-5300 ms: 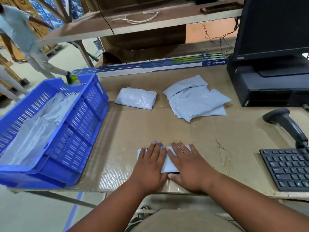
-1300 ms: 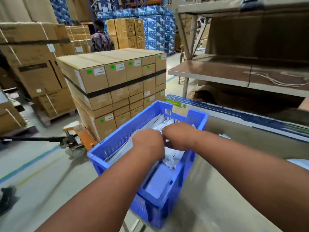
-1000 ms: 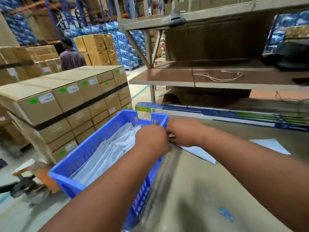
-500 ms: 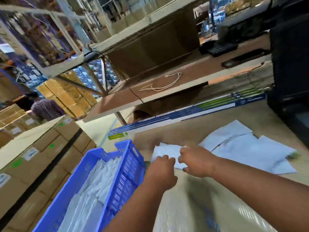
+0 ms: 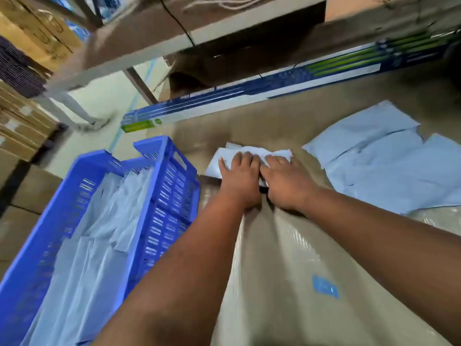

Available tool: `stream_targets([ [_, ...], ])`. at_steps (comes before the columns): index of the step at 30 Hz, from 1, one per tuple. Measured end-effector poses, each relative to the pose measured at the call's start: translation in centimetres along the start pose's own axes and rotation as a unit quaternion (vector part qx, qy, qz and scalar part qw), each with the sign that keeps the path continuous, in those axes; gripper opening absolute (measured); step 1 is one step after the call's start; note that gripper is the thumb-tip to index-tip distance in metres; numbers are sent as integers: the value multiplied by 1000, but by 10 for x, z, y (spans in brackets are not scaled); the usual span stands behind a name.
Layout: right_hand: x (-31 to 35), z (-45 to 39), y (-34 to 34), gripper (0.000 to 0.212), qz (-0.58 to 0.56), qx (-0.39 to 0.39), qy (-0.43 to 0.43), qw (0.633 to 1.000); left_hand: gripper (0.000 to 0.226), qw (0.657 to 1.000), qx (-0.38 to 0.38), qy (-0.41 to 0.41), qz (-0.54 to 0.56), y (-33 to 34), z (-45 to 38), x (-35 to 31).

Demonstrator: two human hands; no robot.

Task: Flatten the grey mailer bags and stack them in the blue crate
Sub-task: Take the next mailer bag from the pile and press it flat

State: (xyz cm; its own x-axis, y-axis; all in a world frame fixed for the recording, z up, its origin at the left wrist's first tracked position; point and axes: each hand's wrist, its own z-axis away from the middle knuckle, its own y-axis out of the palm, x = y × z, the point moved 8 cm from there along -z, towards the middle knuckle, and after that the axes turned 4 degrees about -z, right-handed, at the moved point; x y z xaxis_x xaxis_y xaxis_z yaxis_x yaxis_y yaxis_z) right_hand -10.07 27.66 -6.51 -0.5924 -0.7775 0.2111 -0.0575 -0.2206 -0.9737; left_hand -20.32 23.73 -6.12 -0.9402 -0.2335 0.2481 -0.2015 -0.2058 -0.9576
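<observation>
Together, we pressed left hand (image 5: 240,181) and right hand (image 5: 287,186), palms flat and gripping nothing, onto a grey mailer bag (image 5: 252,156) to flatten it on the desk (image 5: 287,258).

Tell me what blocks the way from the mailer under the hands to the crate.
Only the crate's near wall, which the mailer must be lifted over. The tabletop between them is bare. Both the left hand and right hand press on the mailer.

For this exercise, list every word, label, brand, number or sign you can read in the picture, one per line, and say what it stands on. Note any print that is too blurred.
No text can be read.
Long blue box: print and a green panel, too blurred.
Cartons: white labels, too blurred.
Blue crate: pale tag, too blurred.
Blue sticker on the table: nothing legible.
</observation>
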Motion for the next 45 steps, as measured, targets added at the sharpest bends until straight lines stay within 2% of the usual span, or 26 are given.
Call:
stream_targets([
  [4, -1, -3, 6, 56, -8, -66, -21, 998, 72, 995, -100, -18, 15, -3, 7, -2],
  [7, -9, 8, 10, 63, -25, -87, -27, 996, 61, 986, -165, -4, 22, -11, 16, -9],
  [11, -21, 54, 13, 75, -32, -91, -62, 993, 64, 974, -201, 57, 83, -9, 55, -36],
  [15, -32, 130, 32, 76, -47, -54, -102, 992, 69, 970, -182, 112, 114, 6, 122, -83],
  [18, -39, 193, 39, 77, -40, -61, -121, 990, 72, 966, -171, 144, 130, 14, 171, -119],
  [28, -50, 328, 55, 72, -29, -32, -98, 994, 67, 964, -164, 178, 105, 11, 266, -203],
  [35, -54, 377, 57, 74, -10, -24, -90, 996, 72, 967, -159, 173, 103, 16, 299, -237],
  [39, -56, 387, 49, 74, -20, -23, -80, 996, 68, 958, -181, 178, 130, 3, 307, -237],
  [41, -65, 385, 35, 72, -17, -43, -40, 998, 73, 953, -190, 175, 155, -11, 303, -235],
  [45, -81, 372, 12, 70, -6, -64, 48, 997, 71, 967, -168, 121, 147, -26, 279, -242],
])
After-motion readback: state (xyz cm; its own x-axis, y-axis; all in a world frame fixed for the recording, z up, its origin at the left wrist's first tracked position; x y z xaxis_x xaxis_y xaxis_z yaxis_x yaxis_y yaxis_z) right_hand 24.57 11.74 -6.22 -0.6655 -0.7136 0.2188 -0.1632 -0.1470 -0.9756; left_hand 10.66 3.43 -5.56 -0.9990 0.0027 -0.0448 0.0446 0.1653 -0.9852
